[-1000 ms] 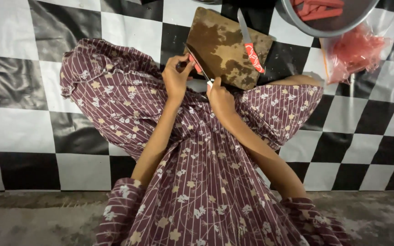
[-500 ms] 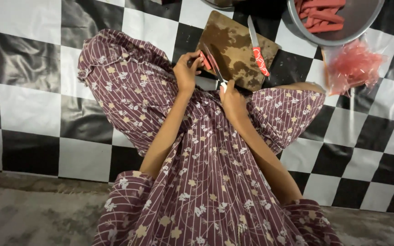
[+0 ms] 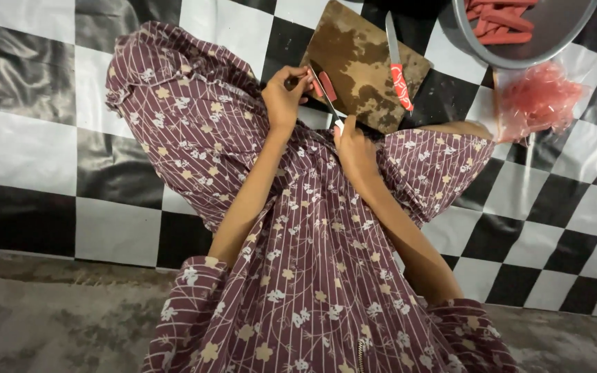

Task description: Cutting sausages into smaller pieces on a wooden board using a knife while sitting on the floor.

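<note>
Sausage pinched in left grip — knife against it

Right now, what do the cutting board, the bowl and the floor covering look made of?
Cutting board: looks like wood, brown, worn and blotchy with stains, matte. Bowl: likely metal, grey with a smooth dull sheen and a thin rim. Floor covering: probably a plastic or vinyl sheet, black and white checks, glossy with wrinkles and glare.

Glossy black-and-white checkered sheet covers most of the floor, creased, catching light. Bare grey concrete floor along bottom edge.
</note>
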